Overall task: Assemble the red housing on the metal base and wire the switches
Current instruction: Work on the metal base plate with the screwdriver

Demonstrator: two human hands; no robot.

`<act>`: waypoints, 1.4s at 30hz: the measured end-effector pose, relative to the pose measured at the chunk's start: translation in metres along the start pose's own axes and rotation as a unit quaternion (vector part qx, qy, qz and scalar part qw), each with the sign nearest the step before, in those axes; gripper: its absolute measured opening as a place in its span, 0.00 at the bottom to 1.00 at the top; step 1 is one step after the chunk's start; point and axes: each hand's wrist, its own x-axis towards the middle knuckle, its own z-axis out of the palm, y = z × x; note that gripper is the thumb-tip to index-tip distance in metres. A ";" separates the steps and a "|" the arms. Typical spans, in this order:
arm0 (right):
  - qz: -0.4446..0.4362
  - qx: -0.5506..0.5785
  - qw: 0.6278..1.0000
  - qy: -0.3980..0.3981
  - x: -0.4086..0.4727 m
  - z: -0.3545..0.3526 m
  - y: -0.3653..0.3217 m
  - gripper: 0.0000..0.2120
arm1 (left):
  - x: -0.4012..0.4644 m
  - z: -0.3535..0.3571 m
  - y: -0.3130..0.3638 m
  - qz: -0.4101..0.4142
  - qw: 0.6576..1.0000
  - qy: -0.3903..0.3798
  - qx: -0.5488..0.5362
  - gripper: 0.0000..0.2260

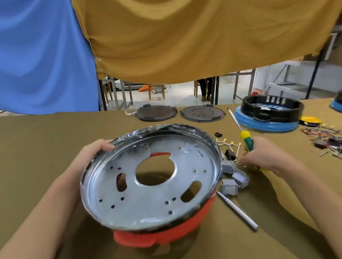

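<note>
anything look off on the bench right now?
Mostly the metal base: it sits tilted, not flat, its far rim gripped and raised by the left hand, near edge on the red housing. The grey switches lie loose in a heap beside it, near the right hand, which holds a screwdriver.

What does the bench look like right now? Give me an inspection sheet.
Surface: olive cloth covers the bench.
Job's things: metal base tilted, seated in the red housing; grey switches lie at its right edge.
Clutter: metal rod, two dark round plates, two black rings on blue bases, yellow disc.
Grippers: left hand grips the base's rim; right hand holds a green-yellow screwdriver.
Cables: white leads beside the base; loose wire bundle far right.
Surroundings: blue curtain and mustard curtain hang behind.
</note>
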 end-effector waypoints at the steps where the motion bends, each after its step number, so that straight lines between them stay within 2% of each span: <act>1: 0.007 -0.015 1.000 -0.008 0.000 0.002 0.001 0.15 | 0.001 -0.004 -0.004 -0.003 1.000 0.014 -0.004 0.16; 4: 0.015 -0.042 0.999 0.003 0.001 0.004 0.002 0.16 | 0.005 -0.011 -0.008 -0.015 0.998 0.062 -0.012 0.07; 6: 0.013 -0.036 0.999 0.021 0.003 0.002 0.003 0.17 | 0.011 -0.013 -0.010 -0.007 0.995 0.101 -0.020 0.06; 10: -0.034 0.052 0.996 0.064 0.001 0.005 0.000 0.15 | 0.014 -0.008 -0.015 -0.006 0.991 0.121 -0.058 0.09; 15: -0.121 0.183 0.974 0.054 -0.011 0.016 -0.009 0.16 | 0.022 -0.004 -0.021 -0.012 0.991 0.128 -0.044 0.08; 19: -0.161 0.210 0.962 0.070 -0.017 0.019 -0.013 0.17 | 0.023 -0.004 -0.022 -0.036 0.995 0.092 -0.008 0.03; 24: -0.188 0.219 0.953 0.093 -0.024 0.019 -0.017 0.16 | 0.017 -0.011 -0.015 -0.020 0.999 0.018 0.025 0.17; 28: -0.230 0.226 0.940 0.114 -0.030 0.018 -0.025 0.15 | 0.016 -0.022 -0.013 -0.014 0.998 0.010 0.056 0.28; 34: -0.272 0.273 0.914 0.126 -0.038 0.011 -0.037 0.15 | 0.021 -0.031 -0.009 0.043 0.998 0.024 0.043 0.23; 37: -0.271 0.303 0.906 0.120 -0.038 0.010 -0.039 0.13 | 0.025 -0.024 -0.008 0.067 0.995 0.025 0.072 0.16; 40: -0.271 0.319 0.900 0.121 -0.037 0.010 -0.039 0.12 | 0.028 -0.009 -0.011 0.057 0.989 0.014 0.135 0.09; 42: -0.274 0.300 0.906 0.121 -0.037 0.012 -0.039 0.12 | 0.027 -0.002 -0.015 0.038 0.989 -0.010 0.145 0.11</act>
